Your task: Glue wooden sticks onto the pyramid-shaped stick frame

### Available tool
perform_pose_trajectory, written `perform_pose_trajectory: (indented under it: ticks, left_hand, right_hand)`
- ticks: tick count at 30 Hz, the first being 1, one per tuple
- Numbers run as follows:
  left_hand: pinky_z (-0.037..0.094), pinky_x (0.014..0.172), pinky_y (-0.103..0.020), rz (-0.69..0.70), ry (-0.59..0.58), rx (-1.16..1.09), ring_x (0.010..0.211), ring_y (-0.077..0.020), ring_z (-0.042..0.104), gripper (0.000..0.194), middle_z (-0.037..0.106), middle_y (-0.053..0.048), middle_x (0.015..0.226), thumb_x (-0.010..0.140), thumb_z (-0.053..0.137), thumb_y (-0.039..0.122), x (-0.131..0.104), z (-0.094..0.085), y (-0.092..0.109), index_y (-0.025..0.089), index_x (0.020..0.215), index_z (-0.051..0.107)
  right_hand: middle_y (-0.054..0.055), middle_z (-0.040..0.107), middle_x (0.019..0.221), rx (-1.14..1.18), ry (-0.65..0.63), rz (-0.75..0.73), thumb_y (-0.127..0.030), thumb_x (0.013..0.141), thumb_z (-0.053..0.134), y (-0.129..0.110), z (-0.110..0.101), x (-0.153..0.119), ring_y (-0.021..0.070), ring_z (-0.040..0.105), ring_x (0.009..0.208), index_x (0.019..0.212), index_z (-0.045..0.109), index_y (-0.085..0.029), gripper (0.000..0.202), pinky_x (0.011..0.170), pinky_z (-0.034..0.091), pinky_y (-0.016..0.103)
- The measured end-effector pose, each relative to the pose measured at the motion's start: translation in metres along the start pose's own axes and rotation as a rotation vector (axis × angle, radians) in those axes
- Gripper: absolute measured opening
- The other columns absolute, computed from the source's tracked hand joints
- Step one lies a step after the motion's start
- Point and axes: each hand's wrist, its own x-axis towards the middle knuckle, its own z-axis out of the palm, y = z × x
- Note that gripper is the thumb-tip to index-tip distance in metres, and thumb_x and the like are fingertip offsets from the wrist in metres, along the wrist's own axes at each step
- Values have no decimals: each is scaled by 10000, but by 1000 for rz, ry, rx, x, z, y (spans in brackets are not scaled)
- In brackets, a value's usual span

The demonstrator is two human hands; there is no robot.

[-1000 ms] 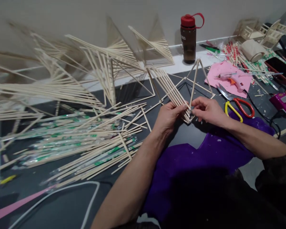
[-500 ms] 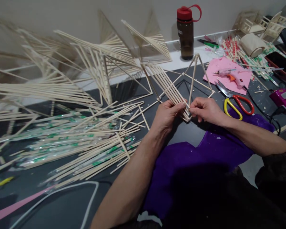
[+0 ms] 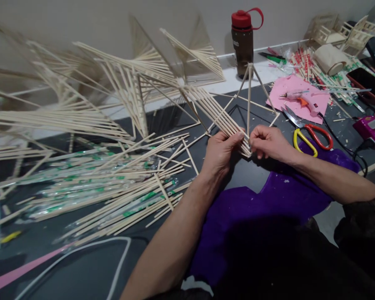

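Note:
A model of thin wooden sticks (image 3: 220, 113) leans across the table in front of me, with a row of parallel sticks slanting down toward my hands. My left hand (image 3: 222, 152) grips the lower end of that row, thumb on top. Just right of it, my right hand (image 3: 267, 142) is closed in a pinch at the row's lower corner; what lies between those fingertips is too small to make out. Behind my hands rises a pointed frame of sticks (image 3: 249, 96), part of the same model.
Loose chopsticks (image 3: 134, 200), some in plastic sleeves, cover the left side. Scissors (image 3: 312, 135) and a pink glue gun (image 3: 303, 100) on pink felt (image 3: 278, 87) lie right. Purple cloth (image 3: 228, 208) lies nearest me. A bottle (image 3: 243, 46) and finished stick models (image 3: 128, 66) stand behind.
The stick model has tilted a little, its pointed frame shifting left and upward. Both hands have stayed at the row's lower end, moving slightly right.

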Motion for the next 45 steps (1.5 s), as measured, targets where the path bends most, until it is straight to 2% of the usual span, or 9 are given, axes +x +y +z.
perform_pose_trajectory:
  ticks: [9,13,18,25,27,32,34,39,45]
  left_hand:
    - [459,526,-200,89,77,-69,544,-85,533,254,615,43,601,509,855,222,7,-10,8,171,701,698]
    - [472,526,-218,64,97,-91,541,-93,545,234,614,37,609,525,830,191,10,-13,11,164,713,694]
    - [469,544,-218,50,110,-49,536,-89,533,208,598,43,588,528,807,189,9,-11,12,164,697,689]
    - [446,541,-204,47,98,-33,542,-83,526,259,615,33,596,491,841,204,8,-13,9,145,704,706]
    - [446,545,-205,40,83,-31,545,-83,528,272,621,30,599,487,849,218,8,-13,7,141,710,712]
    - [432,533,-205,7,53,-4,531,-80,519,282,618,29,588,487,854,259,5,-10,3,140,704,719]
    - [428,528,-205,-3,48,9,520,-77,509,286,612,31,579,477,855,266,3,-7,2,137,692,718]
    - [423,517,-210,-40,37,39,497,-75,490,305,603,31,567,466,860,280,0,-4,0,140,694,713]
    - [419,514,-203,8,88,125,525,-85,506,298,593,38,589,492,860,275,7,-10,-3,162,717,700]
  right_hand:
    - [-40,596,601,239,132,-26,-189,756,488,-11,-13,-2,43,541,402,716,468,-194,45,325,304,144]
    - [-42,560,553,297,293,-162,-266,830,456,-15,-34,-1,37,459,355,680,414,-212,166,320,259,170]
    - [-39,546,559,178,402,-313,-457,898,528,-12,-46,1,36,442,375,662,437,-211,353,349,288,187]
    - [-21,622,825,124,770,-603,-258,852,609,-9,-65,10,40,509,504,842,528,-224,88,403,335,185]
    - [-26,619,835,78,730,-579,-226,826,615,-8,-65,10,45,502,523,865,550,-229,76,440,369,189]
    - [-38,585,665,-22,248,-308,-276,825,606,-6,-34,-2,66,513,513,785,606,-190,95,506,414,220]
    - [-34,601,679,-43,142,-253,-317,821,613,-4,-22,-5,71,530,522,796,613,-177,143,532,424,230]
    - [-24,598,671,-104,152,-251,-350,830,596,-1,-22,-3,82,522,551,796,611,-166,188,563,389,233]
    - [-14,594,702,-292,114,-337,-213,843,576,-6,-37,3,111,545,691,701,602,-173,150,692,387,252]
